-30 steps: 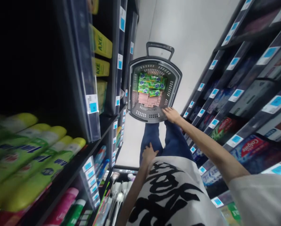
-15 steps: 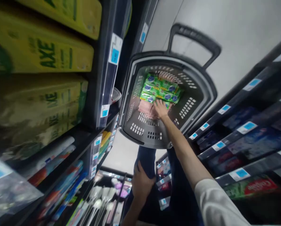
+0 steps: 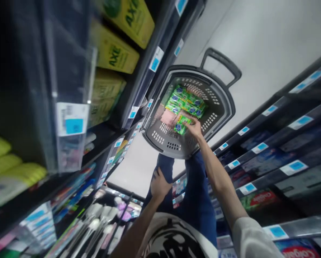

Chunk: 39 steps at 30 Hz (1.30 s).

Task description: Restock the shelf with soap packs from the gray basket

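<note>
A grey shopping basket (image 3: 222, 107) with a long handle stands on the aisle floor in front of my legs. Inside it lie several green packets (image 3: 188, 102) and pink packets (image 3: 168, 117). My right hand (image 3: 194, 128) reaches into the basket, fingers closed on one green packet (image 3: 182, 123), lifted slightly over the pink ones. My left hand (image 3: 158, 185) rests flat on my left thigh, fingers spread over the blue trousers, holding nothing.
Dark shelves line both sides of the narrow aisle. Yellow AXE boxes (image 3: 117, 53) and yellow-green bottles (image 3: 4, 168) fill the left shelves, toothbrushes (image 3: 95, 229) hang lower down. Toothpaste boxes (image 3: 257, 199) sit on the right shelves. Pale floor (image 3: 270, 43) stretches beyond the basket.
My right hand went from the basket's rim down among the packets and now grips one green packet. The head swung about. My left hand stayed on the thigh.
</note>
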Motion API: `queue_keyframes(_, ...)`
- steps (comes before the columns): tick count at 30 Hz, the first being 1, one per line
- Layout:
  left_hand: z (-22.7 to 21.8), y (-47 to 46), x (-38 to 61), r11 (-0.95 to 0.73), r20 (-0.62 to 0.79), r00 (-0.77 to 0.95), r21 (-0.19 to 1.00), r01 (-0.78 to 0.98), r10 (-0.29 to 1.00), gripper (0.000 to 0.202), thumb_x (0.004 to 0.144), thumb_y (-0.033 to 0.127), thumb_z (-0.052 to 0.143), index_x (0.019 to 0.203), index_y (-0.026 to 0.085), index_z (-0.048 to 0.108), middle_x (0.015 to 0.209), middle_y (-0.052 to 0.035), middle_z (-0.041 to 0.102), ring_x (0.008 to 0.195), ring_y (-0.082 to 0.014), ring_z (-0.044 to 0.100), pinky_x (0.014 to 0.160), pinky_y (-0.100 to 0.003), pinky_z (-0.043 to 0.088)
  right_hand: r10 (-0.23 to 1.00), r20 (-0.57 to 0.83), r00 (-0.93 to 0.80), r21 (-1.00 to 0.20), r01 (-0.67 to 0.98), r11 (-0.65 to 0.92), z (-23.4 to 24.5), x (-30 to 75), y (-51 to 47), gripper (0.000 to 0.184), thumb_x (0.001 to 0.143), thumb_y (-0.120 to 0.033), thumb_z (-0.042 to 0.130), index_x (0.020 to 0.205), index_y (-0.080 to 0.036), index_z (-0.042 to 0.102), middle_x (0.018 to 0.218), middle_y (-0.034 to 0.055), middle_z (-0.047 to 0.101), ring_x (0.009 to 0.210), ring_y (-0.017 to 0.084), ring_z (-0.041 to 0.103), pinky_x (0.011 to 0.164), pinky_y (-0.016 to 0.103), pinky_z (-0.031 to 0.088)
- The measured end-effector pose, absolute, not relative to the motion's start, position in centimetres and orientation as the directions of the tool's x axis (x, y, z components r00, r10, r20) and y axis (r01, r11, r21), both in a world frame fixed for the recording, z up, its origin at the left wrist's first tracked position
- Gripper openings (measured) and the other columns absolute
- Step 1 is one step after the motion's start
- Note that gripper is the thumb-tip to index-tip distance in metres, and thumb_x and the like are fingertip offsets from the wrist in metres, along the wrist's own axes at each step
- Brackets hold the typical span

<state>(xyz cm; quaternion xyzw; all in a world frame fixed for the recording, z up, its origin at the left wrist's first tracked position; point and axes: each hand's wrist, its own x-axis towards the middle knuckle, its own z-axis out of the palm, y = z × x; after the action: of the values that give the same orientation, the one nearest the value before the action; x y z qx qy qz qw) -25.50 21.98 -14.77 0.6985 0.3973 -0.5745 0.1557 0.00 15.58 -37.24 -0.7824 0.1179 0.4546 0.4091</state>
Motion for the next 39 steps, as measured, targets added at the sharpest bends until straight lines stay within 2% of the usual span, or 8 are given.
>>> queue_keyframes(5, -14.5, 20.4, -26.2, -0.644, -0.918, 0.019, -0.263, 0.719, 0.396, 0.104, 0.074, 0.045, 0.079, 0.156, 0.005, 0.028, 0.137, -0.0259, 0.051, 0.103, -0.0333, 0.069, 0.084, -0.037, 0.054, 0.357, -0.883, 0.306, -0.353, -0.933, -0.071, -29.7, -0.5, 14.9, 0.055, 0.066, -0.052, 0.081, 0.11, -0.021, 0.067, 0.099, 0.0034, 0.076, 0.086, 0.022, 0.072, 0.076, 0.038, 0.063)
queue_keyframes(12, -14.5, 18.8, -26.7, -0.638, -0.895, 0.058, -0.269, 0.722, 0.443, 0.101, 0.076, 0.045, 0.077, 0.156, 0.007, 0.03, 0.138, -0.0261, 0.05, 0.1, -0.0333, 0.07, 0.082, -0.04, 0.057, 0.498, -0.831, 0.248, -0.182, -0.967, 0.178, -23.6, -1.7, 15.8, 0.055, 0.071, -0.066, 0.06, 0.102, -0.021, 0.066, 0.09, 0.0053, 0.076, 0.08, 0.025, 0.072, 0.064, 0.038, 0.063)
queue_keyframes(18, -14.8, 18.9, -26.8, -0.63, -0.898, 0.056, -0.261, 0.732, 0.437, 0.105, 0.077, 0.042, 0.076, 0.162, 0.012, 0.02, 0.141, -0.0266, 0.048, 0.099, -0.0344, 0.071, 0.082, -0.042, 0.057, 0.475, -0.817, 0.327, -0.266, -0.945, 0.192, -21.6, -0.8, 14.8, 0.061, 0.073, -0.075, 0.061, 0.104, -0.022, 0.066, 0.095, 0.0074, 0.076, 0.093, 0.028, 0.073, 0.071, 0.043, 0.064)
queue_keyframes(26, -13.6, 18.8, -27.2, -0.623, -0.947, 0.051, -0.168, 0.764, 0.317, 0.105, 0.077, 0.036, 0.079, 0.161, 0.011, 0.02, 0.147, -0.0295, 0.043, 0.117, -0.04, 0.065, 0.096, -0.046, 0.055, 0.197, -0.798, 0.569, -0.587, -0.808, -0.042, -14.3, -0.1, 12.5, 0.051, 0.07, -0.044, 0.084, 0.111, -0.026, 0.059, 0.105, 0.0004, 0.074, 0.094, 0.019, 0.072, 0.084, 0.035, 0.062)
queue_keyframes(28, -12.7, 18.7, -26.7, -0.601, -0.949, 0.148, -0.052, 0.797, 0.279, 0.105, 0.076, 0.03, 0.081, 0.16, 0.012, 0.022, 0.151, -0.0282, 0.041, 0.13, -0.0412, 0.057, 0.105, -0.047, 0.051, 0.145, -0.765, 0.628, -0.643, -0.759, -0.106, -12.1, -0.3, 10.9, 0.052, 0.068, -0.041, 0.086, 0.109, -0.025, 0.057, 0.101, -0.0014, 0.073, 0.089, 0.016, 0.071, 0.083, 0.031, 0.062)
queue_keyframes(30, -11.3, 18.6, -25.7, -0.514, -0.918, 0.334, 0.185, 0.838, 0.213, 0.104, 0.074, 0.027, 0.084, 0.159, 0.014, 0.026, 0.154, -0.0238, 0.041, 0.142, -0.0376, 0.047, 0.116, -0.045, 0.043, 0.123, -0.773, 0.623, -0.634, -0.765, -0.113, -10.2, -0.5, 9.2, 0.049, 0.07, -0.043, 0.085, 0.105, -0.025, 0.055, 0.096, -0.0029, 0.071, 0.084, 0.015, 0.071, 0.08, 0.03, 0.061)
queue_keyframes(34, -7.6, 17.6, -21.5, -0.132, -0.707, 0.682, 0.67, 0.73, 0.185, 0.112, 0.072, 0.033, 0.088, 0.16, 0.021, 0.02, 0.158, -0.0182, 0.039, 0.146, -0.0284, 0.044, 0.117, -0.039, 0.045, 0.094, -0.833, 0.545, -0.546, -0.838, 0.013, -7.5, -1.2, 7.0, 0.047, 0.072, -0.046, 0.084, 0.103, -0.025, 0.055, 0.092, -0.0035, 0.071, 0.078, 0.016, 0.071, 0.078, 0.034, 0.062)
queue_keyframes(39, -4.0, 14.9, -15.6, -0.203, -0.382, 0.832, 0.849, 0.488, 0.402, 0.087, 0.08, 0.03, 0.08, 0.153, 0.024, 0.035, 0.157, -0.0144, 0.042, 0.15, -0.0281, 0.038, 0.125, -0.045, 0.037, 0.163, -0.877, 0.452, -0.442, -0.892, 0.094, -6.1, -3.1, 6.8, 0.048, 0.071, -0.048, 0.083, 0.102, -0.024, 0.055, 0.09, -0.0025, 0.072, 0.08, 0.018, 0.073, 0.08, 0.034, 0.064)
